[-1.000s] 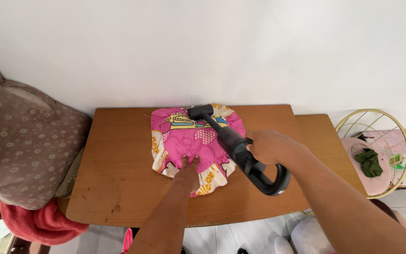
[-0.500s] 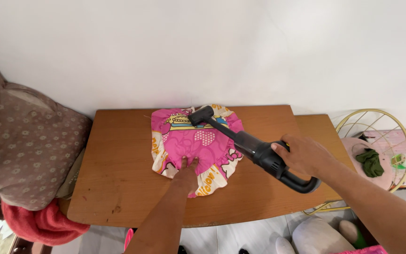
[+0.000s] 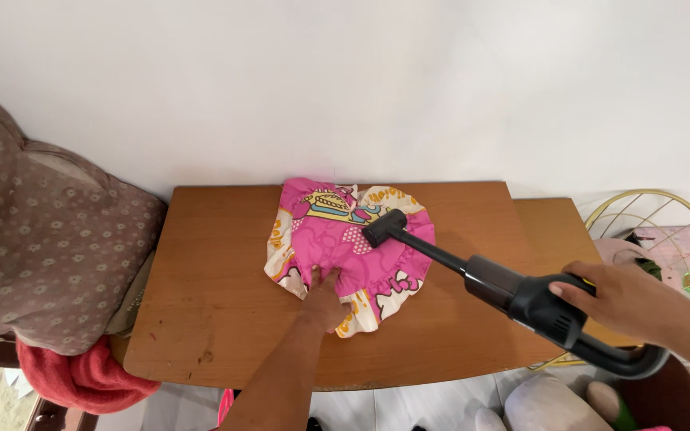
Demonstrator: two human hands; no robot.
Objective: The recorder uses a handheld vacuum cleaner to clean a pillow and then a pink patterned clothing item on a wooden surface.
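Observation:
A pink and cream patterned cloth (image 3: 337, 239) with frilled edges lies on a brown wooden table (image 3: 217, 295). My left hand (image 3: 325, 299) presses flat on the cloth's near edge. My right hand (image 3: 616, 299) grips the handle of a black handheld vacuum (image 3: 537, 307). Its long tube reaches left, and the nozzle (image 3: 383, 228) rests on the cloth's right side.
A brown dotted cushion or bag (image 3: 41, 247) stands left of the table, with a red cloth (image 3: 81, 379) beneath it. A gold wire basket (image 3: 664, 239) holding small items sits at the right. A white wall is behind the table.
My right hand has drawn the vacuum back and to the right, so the nozzle slid from the cloth's far edge toward its right side. The left hand stays pressed on the cloth.

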